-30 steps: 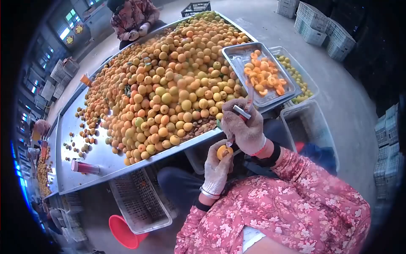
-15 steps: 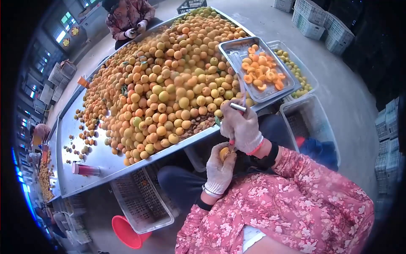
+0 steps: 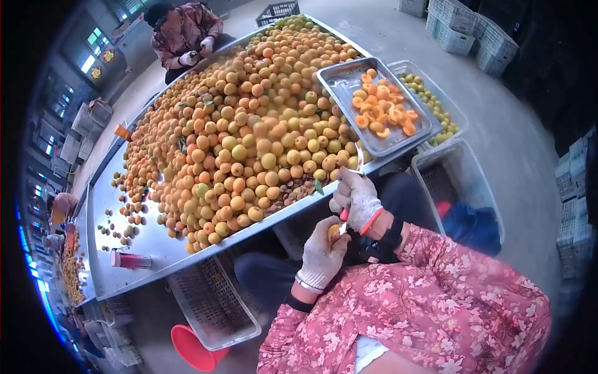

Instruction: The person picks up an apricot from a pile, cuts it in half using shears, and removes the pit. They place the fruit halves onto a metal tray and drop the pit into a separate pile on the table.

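My left hand (image 3: 321, 254), in a white knitted glove, is closed around an apricot (image 3: 334, 234) held low in front of my body. My right hand (image 3: 358, 199), gloved too, is closed on a small knife (image 3: 343, 228) with red on its handle. The short blade points down right at the fruit. A thin curved metal strip (image 3: 360, 156) sticks up above the right hand, near the table's edge. Beyond the hands, a large heap of apricots (image 3: 237, 149) covers much of the metal table (image 3: 103, 274). A steel tray (image 3: 347, 84) with orange apricot halves (image 3: 380, 103) stands at the right corner.
Below the table edge are a plastic crate (image 3: 240, 333), a red bucket (image 3: 193, 349) and a clear bin (image 3: 464, 153). A crate of greenish fruit (image 3: 461, 118) stands behind the tray. A red-and-silver cylinder (image 3: 131, 258) lies on the table. Another person (image 3: 187, 31) works across it.
My right hand has tilted and moved slightly down, baring the blade at the apricot. The curved strip above it now shows more clearly. The view has shifted slightly.
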